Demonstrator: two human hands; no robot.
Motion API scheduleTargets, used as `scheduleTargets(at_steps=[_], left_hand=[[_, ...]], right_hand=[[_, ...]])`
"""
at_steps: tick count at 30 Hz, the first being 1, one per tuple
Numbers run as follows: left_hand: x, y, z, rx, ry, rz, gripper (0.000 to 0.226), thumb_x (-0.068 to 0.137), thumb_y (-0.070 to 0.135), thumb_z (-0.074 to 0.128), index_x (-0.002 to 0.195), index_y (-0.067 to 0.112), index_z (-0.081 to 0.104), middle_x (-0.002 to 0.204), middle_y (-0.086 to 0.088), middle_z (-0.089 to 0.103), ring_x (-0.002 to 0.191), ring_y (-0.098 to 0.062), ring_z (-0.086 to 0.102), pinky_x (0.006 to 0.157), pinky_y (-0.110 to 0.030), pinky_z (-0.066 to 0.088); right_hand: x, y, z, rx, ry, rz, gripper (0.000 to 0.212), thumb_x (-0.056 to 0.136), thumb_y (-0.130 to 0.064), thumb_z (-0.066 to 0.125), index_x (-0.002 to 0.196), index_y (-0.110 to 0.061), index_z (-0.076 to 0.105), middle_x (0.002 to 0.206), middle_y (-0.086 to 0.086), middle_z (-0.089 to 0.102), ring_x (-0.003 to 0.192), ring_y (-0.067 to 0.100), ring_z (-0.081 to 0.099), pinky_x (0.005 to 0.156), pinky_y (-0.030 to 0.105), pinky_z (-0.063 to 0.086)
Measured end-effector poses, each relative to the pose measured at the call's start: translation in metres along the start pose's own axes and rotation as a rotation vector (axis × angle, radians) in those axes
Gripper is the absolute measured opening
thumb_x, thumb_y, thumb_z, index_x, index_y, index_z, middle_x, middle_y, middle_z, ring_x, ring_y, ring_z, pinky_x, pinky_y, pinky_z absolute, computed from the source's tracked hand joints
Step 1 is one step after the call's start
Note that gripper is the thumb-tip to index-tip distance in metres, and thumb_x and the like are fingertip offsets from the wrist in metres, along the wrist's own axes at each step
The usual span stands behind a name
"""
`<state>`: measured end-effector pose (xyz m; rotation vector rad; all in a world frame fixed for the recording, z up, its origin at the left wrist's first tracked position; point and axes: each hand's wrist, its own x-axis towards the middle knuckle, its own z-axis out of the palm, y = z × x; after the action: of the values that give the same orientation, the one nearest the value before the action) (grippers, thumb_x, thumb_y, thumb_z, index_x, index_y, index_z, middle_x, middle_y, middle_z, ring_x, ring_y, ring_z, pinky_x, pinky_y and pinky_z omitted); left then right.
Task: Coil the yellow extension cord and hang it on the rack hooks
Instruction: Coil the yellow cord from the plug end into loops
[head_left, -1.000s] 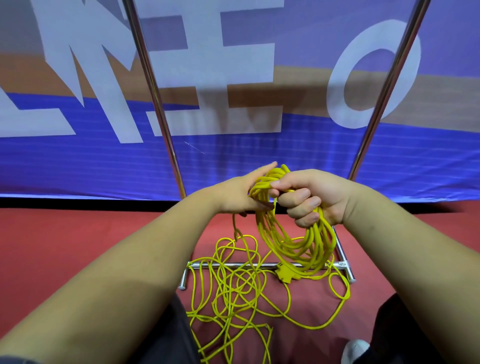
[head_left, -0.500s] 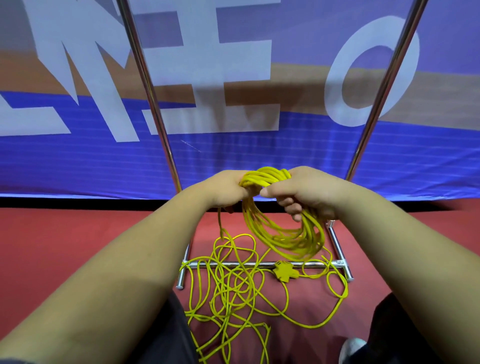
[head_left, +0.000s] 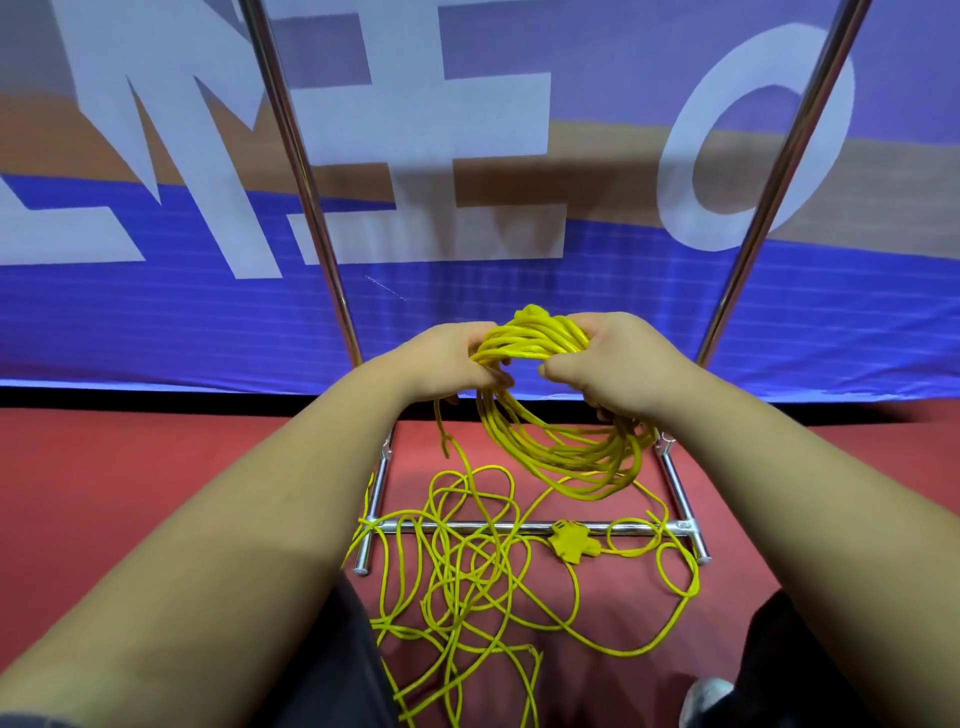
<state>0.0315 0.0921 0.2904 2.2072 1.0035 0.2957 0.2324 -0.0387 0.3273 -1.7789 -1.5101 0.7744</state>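
The left hand (head_left: 447, 364) grasps the top of the cord (head_left: 540, 340) from the left, fingers curled round the bunched strands. The right hand (head_left: 618, 364) grasps the same bunch from the right, fingers wrapped under it and thumb tip pointing toward the left hand. The 2 hands are near each other but apart, and a short stretch of bunched strands arches between them.

Below the hands the gathered loops hang as a coil (head_left: 587, 480), clear of the floor (head_left: 156, 467), its low side sagging to the right under the right wrist. 1 single strand drops from beneath the left hand down to the floor.

There it joins a loose tangle (head_left: 470, 558) of uncoiled cord, spread on the red floor between the person's legs. Several of its loops cross over the base bar (head_left: 524, 528) of the rack (head_left: 311, 208). A yellow socket block (head_left: 571, 543) at the cord's end lies against that bar, right of the middle, with a wide loop running out past it to the right.

The rack is shiny metal. 2 posts rise from short side feet, 1 on each side of the hands, and both run out of the top of the view.

Behind the rack hangs a blue banner (head_left: 467, 301) with large white letters and a tan band. Dark trousers (head_left: 337, 675) show at the bottom, and a pale shoe (head_left: 706, 701) at the lower right.
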Motion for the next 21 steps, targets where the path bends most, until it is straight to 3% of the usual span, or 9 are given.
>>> scheduleTargets(at_steps=[3, 6, 9, 13, 16, 21], left_hand=[[0.0, -0.007, -0.005, 0.031, -0.041, -0.008, 0.027, 0.072, 0.041, 0.082, 0.095, 0.035, 0.067, 0.087, 0.009, 0.073, 0.076, -0.005, 0.065, 0.077, -0.04, 0.057], [0.002, -0.011, -0.004, 0.069, 0.008, -0.016, 0.023, 0.076, 0.037, 0.084, 0.093, 0.031, 0.068, 0.086, 0.008, 0.073, 0.074, -0.005, 0.064, 0.075, -0.036, 0.055], [0.001, -0.015, 0.0, 0.063, 0.008, -0.035, 0.034, 0.072, 0.044, 0.088, 0.096, 0.033, 0.068, 0.086, 0.007, 0.073, 0.08, -0.011, 0.068, 0.077, -0.036, 0.054], [0.001, -0.027, 0.004, 0.125, -0.057, -0.084, 0.052, 0.075, 0.038, 0.091, 0.116, 0.033, 0.059, 0.082, 0.006, 0.064, 0.073, -0.01, 0.059, 0.07, -0.032, 0.047], [0.003, -0.051, 0.008, 0.187, -0.122, -0.17, 0.042, 0.083, 0.028, 0.086, 0.115, 0.027, 0.058, 0.08, 0.008, 0.064, 0.073, -0.015, 0.062, 0.072, -0.035, 0.051], [-0.002, -0.081, 0.01, 0.295, -0.156, -0.304, 0.017, 0.091, 0.026, 0.079, 0.104, 0.025, 0.068, 0.088, 0.005, 0.066, 0.082, -0.016, 0.063, 0.074, -0.029, 0.048]], right_hand=[[0.001, 0.001, -0.001, 0.01, -0.041, -0.031, 0.021, 0.087, -0.022, 0.075, 0.093, -0.006, 0.063, 0.061, 0.005, 0.048, 0.045, 0.022, 0.047, 0.044, 0.028, 0.041], [0.002, 0.001, 0.0, -0.001, -0.046, -0.041, 0.019, 0.087, -0.024, 0.076, 0.093, -0.009, 0.066, 0.06, 0.003, 0.049, 0.045, 0.021, 0.049, 0.044, 0.028, 0.04], [0.006, 0.004, 0.002, -0.079, -0.033, -0.053, 0.017, 0.086, -0.025, 0.076, 0.094, -0.012, 0.068, 0.052, -0.006, 0.048, 0.043, 0.015, 0.046, 0.047, 0.027, 0.039], [0.005, 0.006, 0.002, -0.083, 0.013, -0.041, 0.021, 0.083, -0.025, 0.077, 0.088, -0.009, 0.065, 0.054, -0.004, 0.047, 0.043, 0.015, 0.045, 0.05, 0.03, 0.04], [0.002, 0.002, -0.004, 0.194, 0.042, 0.012, 0.021, 0.086, -0.019, 0.076, 0.077, -0.012, 0.058, 0.057, 0.004, 0.046, 0.044, 0.023, 0.043, 0.044, 0.029, 0.038], [0.003, 0.001, -0.017, 0.831, 0.133, 0.103, 0.023, 0.093, -0.012, 0.07, 0.081, -0.022, 0.054, 0.059, -0.002, 0.028, 0.046, 0.014, 0.022, 0.044, 0.024, 0.025]])
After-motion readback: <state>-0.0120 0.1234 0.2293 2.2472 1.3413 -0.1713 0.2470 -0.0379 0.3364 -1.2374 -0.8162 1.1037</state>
